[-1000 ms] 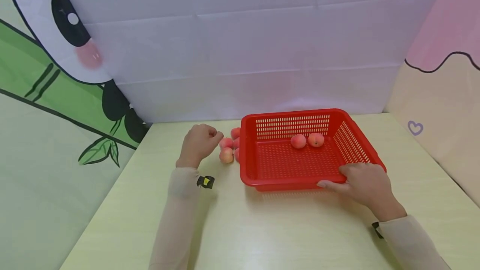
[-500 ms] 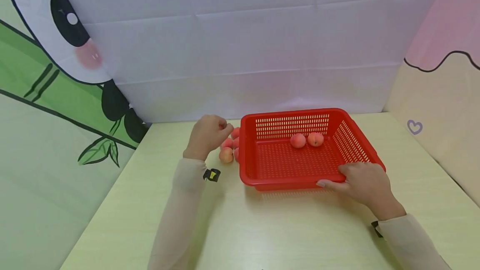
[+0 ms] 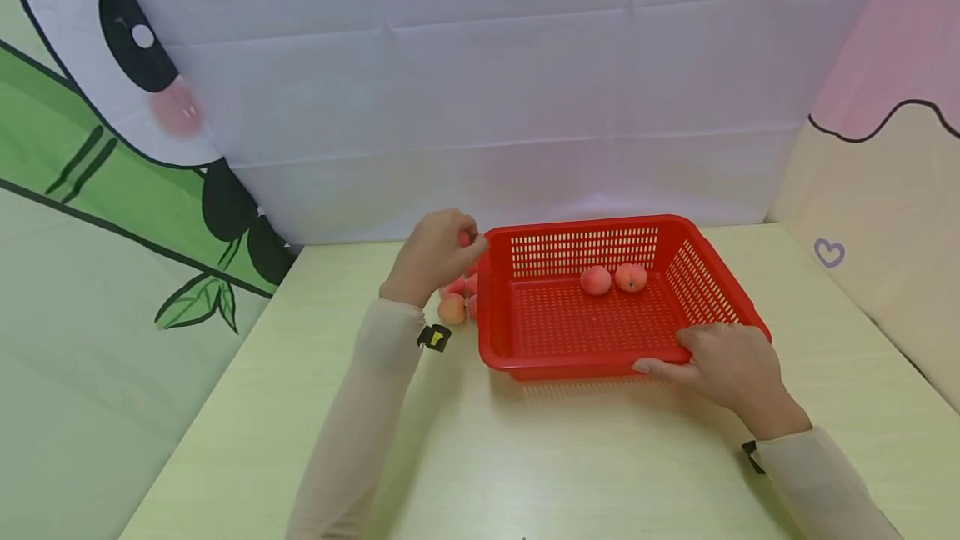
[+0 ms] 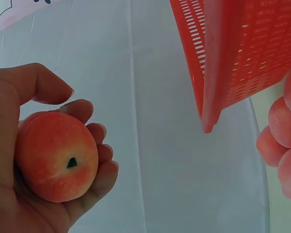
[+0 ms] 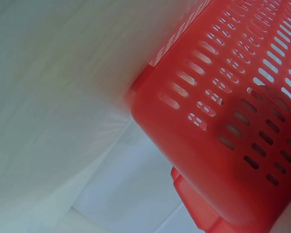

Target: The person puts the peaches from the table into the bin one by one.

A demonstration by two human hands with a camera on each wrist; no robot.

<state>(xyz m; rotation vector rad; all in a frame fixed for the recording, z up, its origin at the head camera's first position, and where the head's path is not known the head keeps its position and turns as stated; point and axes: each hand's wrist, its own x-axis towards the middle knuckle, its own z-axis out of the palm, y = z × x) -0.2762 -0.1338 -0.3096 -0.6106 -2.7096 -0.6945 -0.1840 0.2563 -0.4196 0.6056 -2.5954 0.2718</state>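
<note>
In the left wrist view, my left hand [image 4: 19,145] curls its fingers round a peach [image 4: 58,155], which rests against the palm. From the head, that left hand [image 3: 437,255] hovers beside the left rim of a red plastic basket [image 3: 495,363], above several peaches [image 3: 452,309] on the table. My right hand [image 3: 727,365] grips the basket's front rim near its right corner, thumb on the near side. Two peaches, a left one [image 3: 596,280] and a right one [image 3: 632,277], lie inside on the basket floor. The right wrist view has the perforated basket wall [image 5: 199,121] up close.
A pale wooden table [image 3: 570,465] lies beneath everything. Behind it stands a pale cloth backdrop [image 3: 450,90], with printed cloth sides at left and right. The basket's left wall partly hides the loose peaches.
My left hand has moved right and upward, from left of the loose peaches to the basket's left rim. The right hand and basket stay in place.
</note>
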